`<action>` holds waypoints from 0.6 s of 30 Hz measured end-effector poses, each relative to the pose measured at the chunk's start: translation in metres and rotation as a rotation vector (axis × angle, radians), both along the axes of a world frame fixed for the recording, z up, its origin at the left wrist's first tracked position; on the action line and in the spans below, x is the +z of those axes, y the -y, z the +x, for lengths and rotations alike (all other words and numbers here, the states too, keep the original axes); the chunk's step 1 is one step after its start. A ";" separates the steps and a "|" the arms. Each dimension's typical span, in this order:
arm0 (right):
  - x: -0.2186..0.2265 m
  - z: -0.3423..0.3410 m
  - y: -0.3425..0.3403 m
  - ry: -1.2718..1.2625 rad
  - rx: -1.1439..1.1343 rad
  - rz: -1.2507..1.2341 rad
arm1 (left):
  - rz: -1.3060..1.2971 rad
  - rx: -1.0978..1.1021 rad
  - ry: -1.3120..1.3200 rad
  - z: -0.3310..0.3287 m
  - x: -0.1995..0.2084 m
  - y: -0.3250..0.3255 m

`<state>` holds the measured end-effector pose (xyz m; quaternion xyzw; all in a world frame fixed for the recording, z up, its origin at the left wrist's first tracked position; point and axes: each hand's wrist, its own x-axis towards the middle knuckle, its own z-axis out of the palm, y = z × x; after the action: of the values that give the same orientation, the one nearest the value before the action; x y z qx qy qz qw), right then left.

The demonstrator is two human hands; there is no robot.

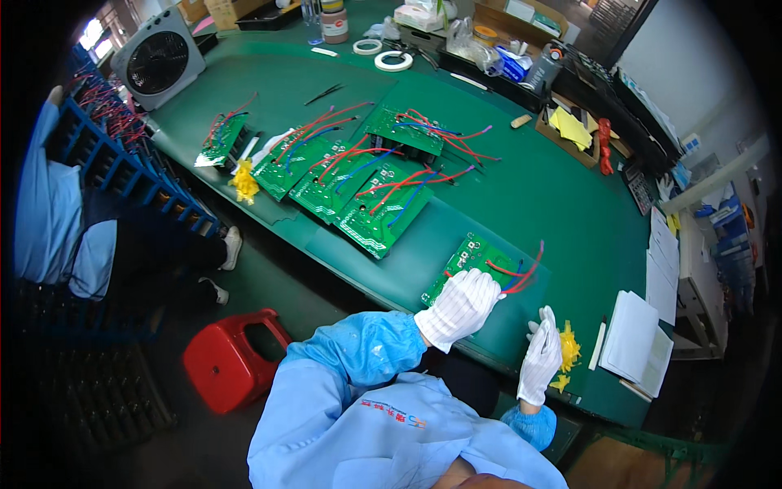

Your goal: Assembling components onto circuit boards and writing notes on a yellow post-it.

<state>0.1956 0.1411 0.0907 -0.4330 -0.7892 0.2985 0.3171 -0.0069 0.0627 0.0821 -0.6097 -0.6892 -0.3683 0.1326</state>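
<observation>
A green circuit board [467,252] with red and blue wires lies near the front edge of the table. My left hand [461,310], in a white striped glove, is over its near part, the fingers curled closed beside the wires. What they grip, if anything, is hidden. My right hand [540,359], gloved too, is at the table edge to the right, its fingers stretched out and nothing visible in them. Right beside it is a clump of yellow pieces [569,347]. Several more wired circuit boards [383,213] lie in an overlapping row to the left.
Tweezers [323,94] and white tape rolls [393,61] lie farther back. A fan [160,59] stands at the far left, a second yellow clump [243,182] near the left edge. Papers [629,332] lie at right. A red stool [232,359] and another person [61,212] are at left.
</observation>
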 end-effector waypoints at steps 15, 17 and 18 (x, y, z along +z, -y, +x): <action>-0.037 -0.014 0.032 0.321 0.234 0.431 | 0.218 0.303 -0.003 -0.268 0.165 0.006; -0.044 -0.014 0.032 0.307 0.226 0.468 | 0.225 0.490 -0.266 -0.347 0.152 0.010; -0.045 -0.014 0.032 0.340 0.220 0.485 | 0.196 0.543 -0.336 -0.382 0.145 0.013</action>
<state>0.1813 0.1091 0.0453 -0.3006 -0.9212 0.0573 0.2403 -0.3889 0.0495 0.2272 -0.4404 -0.7563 -0.2782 0.3958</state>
